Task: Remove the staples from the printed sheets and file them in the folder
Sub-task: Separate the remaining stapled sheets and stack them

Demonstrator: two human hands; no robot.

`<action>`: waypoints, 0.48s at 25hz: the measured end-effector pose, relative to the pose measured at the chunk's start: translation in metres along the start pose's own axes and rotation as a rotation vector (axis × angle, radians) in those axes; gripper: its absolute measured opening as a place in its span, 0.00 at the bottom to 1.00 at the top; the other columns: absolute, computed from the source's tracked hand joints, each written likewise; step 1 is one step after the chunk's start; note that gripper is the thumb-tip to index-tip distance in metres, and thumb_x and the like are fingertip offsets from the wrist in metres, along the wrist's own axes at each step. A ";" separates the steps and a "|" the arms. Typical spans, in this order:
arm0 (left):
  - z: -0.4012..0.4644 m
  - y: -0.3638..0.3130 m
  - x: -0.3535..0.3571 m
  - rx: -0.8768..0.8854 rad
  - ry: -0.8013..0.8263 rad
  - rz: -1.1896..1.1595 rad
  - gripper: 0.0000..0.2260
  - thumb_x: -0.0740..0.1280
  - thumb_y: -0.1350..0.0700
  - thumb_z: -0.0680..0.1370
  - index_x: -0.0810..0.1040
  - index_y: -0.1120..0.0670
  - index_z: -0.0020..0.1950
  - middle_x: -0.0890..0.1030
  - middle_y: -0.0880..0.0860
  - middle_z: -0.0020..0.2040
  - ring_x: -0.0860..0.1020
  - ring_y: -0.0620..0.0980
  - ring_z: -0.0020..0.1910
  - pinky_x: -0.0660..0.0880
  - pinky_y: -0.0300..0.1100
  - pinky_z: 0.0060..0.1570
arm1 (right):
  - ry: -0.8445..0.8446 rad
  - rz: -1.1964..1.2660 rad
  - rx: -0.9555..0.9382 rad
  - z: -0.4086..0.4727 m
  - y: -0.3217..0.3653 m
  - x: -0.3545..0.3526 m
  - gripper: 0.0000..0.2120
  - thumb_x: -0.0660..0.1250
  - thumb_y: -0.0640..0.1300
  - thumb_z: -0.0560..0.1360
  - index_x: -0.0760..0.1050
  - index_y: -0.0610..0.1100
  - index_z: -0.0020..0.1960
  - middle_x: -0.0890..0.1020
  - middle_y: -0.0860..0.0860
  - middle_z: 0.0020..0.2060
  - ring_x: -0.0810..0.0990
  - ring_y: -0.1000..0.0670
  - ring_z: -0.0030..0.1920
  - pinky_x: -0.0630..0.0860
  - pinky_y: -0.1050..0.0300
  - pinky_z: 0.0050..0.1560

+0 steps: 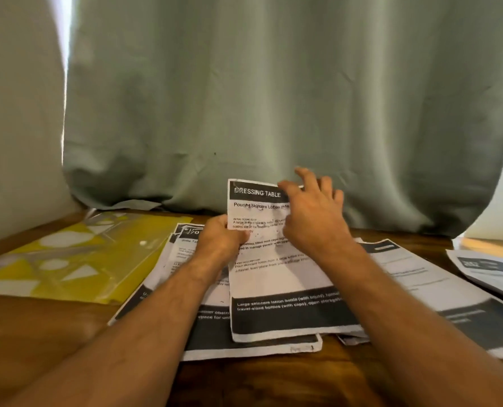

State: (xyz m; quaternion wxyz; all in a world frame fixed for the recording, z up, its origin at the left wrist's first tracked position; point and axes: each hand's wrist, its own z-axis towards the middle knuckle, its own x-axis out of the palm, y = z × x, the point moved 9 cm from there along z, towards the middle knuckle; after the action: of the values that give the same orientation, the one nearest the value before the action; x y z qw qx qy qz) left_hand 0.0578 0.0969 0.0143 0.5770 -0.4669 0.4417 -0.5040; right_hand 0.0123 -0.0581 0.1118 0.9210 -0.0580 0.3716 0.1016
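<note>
So the sheet [276, 259] in play is a printed page, white with a black header band reading "DRESSING TABLE", a bold subtitle under it, a few blocks of small text, and a wide black band with white lettering near the bottom. It's pretty crumpled, and the top end is lifted off the desk [68, 333] while the bottom end lies on the pile. Whether it's one page or a few stapled together, can't tell, and I can't make out a staple either.

Left hand [222, 235] has its grip closed on the sheet's left edge, about a third of the way down, fingers curled with the thumb on the printed face. Right hand [315, 212] is up at the top right corner, fingers spread and loosely bent, fingertips right at the header band. It looks like it's touching the corner, but it's a bit blurred so I can't tell for sure if it's pinching anything.

Under both hands more printed sheets [244, 342] are stacked loosely, and others [438, 289] fan out to the right of the right hand. The folder [77, 257] sits left of the left hand, flat on the desk: yellow, with a clear cover and pale shapes on it. A green curtain [273, 98] hangs just behind the hands.
</note>
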 end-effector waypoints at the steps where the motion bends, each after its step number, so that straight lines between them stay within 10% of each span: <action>1: -0.001 0.000 -0.001 0.009 0.000 0.019 0.09 0.69 0.62 0.80 0.81 0.49 0.55 0.85 0.46 0.46 0.84 0.43 0.39 0.77 0.34 0.29 | 0.027 0.127 0.000 0.002 0.010 0.009 0.33 0.68 0.40 0.74 0.61 0.52 0.76 0.56 0.49 0.78 0.63 0.43 0.72 0.65 0.43 0.70; 5: 0.002 -0.005 0.003 0.067 0.038 0.126 0.09 0.70 0.61 0.79 0.82 0.48 0.55 0.86 0.46 0.45 0.83 0.42 0.38 0.74 0.32 0.26 | 0.029 0.536 -0.070 -0.006 0.028 0.029 0.34 0.65 0.37 0.78 0.54 0.53 0.79 0.58 0.52 0.77 0.74 0.52 0.64 0.73 0.60 0.64; 12: 0.009 -0.009 0.000 -0.012 0.084 0.114 0.14 0.62 0.71 0.76 0.83 0.56 0.49 0.87 0.56 0.48 0.85 0.51 0.45 0.82 0.49 0.51 | -0.099 0.403 0.059 -0.009 -0.014 0.013 0.10 0.66 0.36 0.73 0.80 0.46 0.51 0.76 0.53 0.43 0.72 0.54 0.43 0.67 0.64 0.48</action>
State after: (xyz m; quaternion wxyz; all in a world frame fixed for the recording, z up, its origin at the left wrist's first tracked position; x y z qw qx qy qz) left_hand 0.0653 0.0975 0.0244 0.5830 -0.4226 0.4945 -0.4869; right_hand 0.0184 -0.0718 0.0966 0.9005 0.0495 0.3328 0.2755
